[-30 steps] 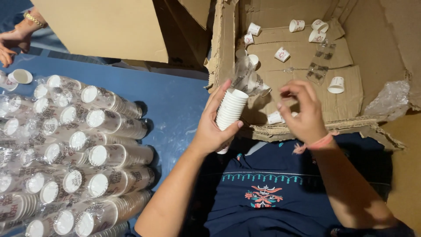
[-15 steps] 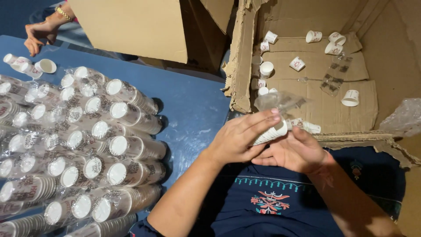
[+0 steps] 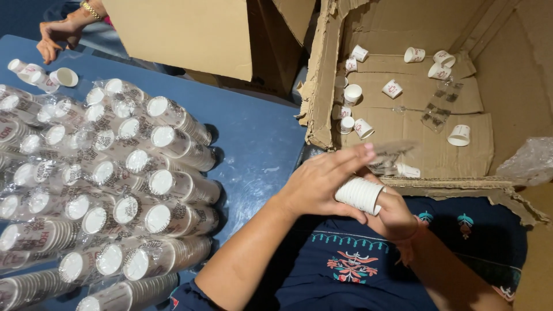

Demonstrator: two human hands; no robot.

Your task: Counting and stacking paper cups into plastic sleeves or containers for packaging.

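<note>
Your left hand (image 3: 319, 187) wraps over a short stack of paper cups (image 3: 360, 196), gripping it above your lap | your right hand (image 3: 394, 216) cups the stack from below, closed on it | clear plastic sleeve (image 3: 391, 151) sticks out at your fingertips | cardboard box (image 3: 438, 155) just beyond, loose cups (image 3: 391, 89) inside | sleeved cup stacks (image 3: 115, 190) piled on blue tabletop (image 3: 259, 150), left.

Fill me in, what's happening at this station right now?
A person's left hand and right hand clasp a short stack of white paper cups above their lap. Loose paper cups lie in the torn cardboard box ahead. Plastic-wrapped cup sleeves are piled on the blue table. Another person's hand rests at the far corner.
</note>
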